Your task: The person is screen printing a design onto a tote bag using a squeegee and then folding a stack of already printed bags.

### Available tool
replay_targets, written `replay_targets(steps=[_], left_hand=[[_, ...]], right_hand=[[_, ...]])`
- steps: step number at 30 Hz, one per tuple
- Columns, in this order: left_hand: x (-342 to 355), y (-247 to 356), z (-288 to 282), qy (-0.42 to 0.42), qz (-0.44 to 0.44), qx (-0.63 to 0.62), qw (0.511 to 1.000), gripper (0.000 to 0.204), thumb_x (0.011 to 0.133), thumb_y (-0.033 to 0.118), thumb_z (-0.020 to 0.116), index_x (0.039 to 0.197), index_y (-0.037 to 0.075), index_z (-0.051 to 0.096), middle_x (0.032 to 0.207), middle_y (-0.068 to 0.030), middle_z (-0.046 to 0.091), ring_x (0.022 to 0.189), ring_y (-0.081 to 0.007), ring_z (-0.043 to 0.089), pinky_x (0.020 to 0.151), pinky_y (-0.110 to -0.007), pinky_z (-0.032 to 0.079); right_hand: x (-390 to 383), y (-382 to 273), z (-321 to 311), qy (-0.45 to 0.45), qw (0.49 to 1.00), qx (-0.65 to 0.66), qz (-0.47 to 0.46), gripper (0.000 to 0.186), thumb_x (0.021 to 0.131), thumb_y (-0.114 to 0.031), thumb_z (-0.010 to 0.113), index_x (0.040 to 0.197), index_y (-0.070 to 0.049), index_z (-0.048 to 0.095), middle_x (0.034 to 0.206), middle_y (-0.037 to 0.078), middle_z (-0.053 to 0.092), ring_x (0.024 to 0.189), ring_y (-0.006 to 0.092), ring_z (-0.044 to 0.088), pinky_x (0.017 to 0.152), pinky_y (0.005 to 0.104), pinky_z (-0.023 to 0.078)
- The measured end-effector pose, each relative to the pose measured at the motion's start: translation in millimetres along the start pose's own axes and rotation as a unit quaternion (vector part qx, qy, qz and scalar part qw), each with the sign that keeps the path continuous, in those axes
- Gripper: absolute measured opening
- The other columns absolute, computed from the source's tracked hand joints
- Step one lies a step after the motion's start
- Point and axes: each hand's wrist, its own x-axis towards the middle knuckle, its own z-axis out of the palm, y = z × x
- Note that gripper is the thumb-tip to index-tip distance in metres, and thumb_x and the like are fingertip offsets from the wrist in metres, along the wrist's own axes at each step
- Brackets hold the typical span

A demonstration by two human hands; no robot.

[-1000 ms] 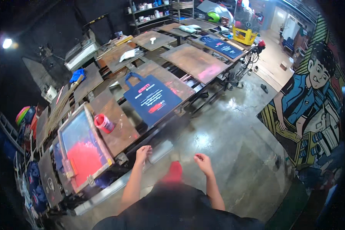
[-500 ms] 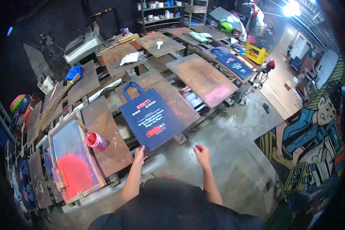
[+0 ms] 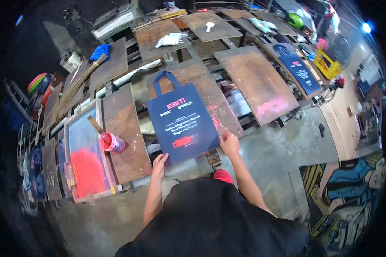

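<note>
black shirt is worn | faint marking is borne on it | hands and forearms are left bare

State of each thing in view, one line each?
Tote bag: printed, flat, handles extended
Left hand: at bag's near left corner, grip unclear
Right hand: gripping near right corner
Paint tub: open, paint-smeared
Screen mesh: red-smeared near end
White cloth: crumpled
Blue cloth: bunched
Far tote bag: printed, flat

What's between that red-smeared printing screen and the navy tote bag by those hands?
In the head view, a stained brown board lies between the screen and the navy tote bag, bearing an open red paint tub.
</note>
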Motion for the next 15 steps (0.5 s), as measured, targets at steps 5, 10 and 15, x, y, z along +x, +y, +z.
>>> replay_targets(steps=[5, 10, 15], left_hand=[[-19, -21, 25, 0.101, 0.112, 0.059, 0.987, 0.02, 0.088, 0.013, 0.074, 0.103, 0.005, 0.064, 0.097, -0.0012, 0.068, 0.087, -0.0098, 0.062, 0.076, -0.028, 0.05], [-24, -29, 37, 0.23, 0.135, 0.164, 0.95, 0.017, 0.085, 0.014, 0.076, 0.094, 0.003, 0.066, 0.095, -0.0037, 0.068, 0.084, -0.0116, 0.061, 0.075, -0.029, 0.049], [-25, -19, 60, 0.344, 0.203, 0.392, 0.829, 0.02, 0.079, 0.012, 0.077, 0.091, 0.001, 0.065, 0.091, -0.0106, 0.066, 0.084, -0.0242, 0.061, 0.076, -0.036, 0.048]], right_hand=[[20, -8, 9, -0.08, 0.983, -0.156, -0.046, 0.03, 0.079, -0.029, 0.077, 0.089, -0.003, 0.069, 0.086, 0.017, 0.071, 0.079, 0.0373, 0.07, 0.07, 0.0455, 0.056], [32, -5, 6, -0.153, 0.977, -0.143, -0.048, 0.027, 0.08, -0.029, 0.076, 0.088, -0.004, 0.068, 0.084, 0.017, 0.071, 0.077, 0.036, 0.071, 0.068, 0.046, 0.057], [45, 1, 11, -0.215, 0.956, -0.151, -0.135, 0.023, 0.084, -0.027, 0.069, 0.086, -0.004, 0.066, 0.083, 0.018, 0.07, 0.074, 0.0349, 0.071, 0.065, 0.0472, 0.057]])
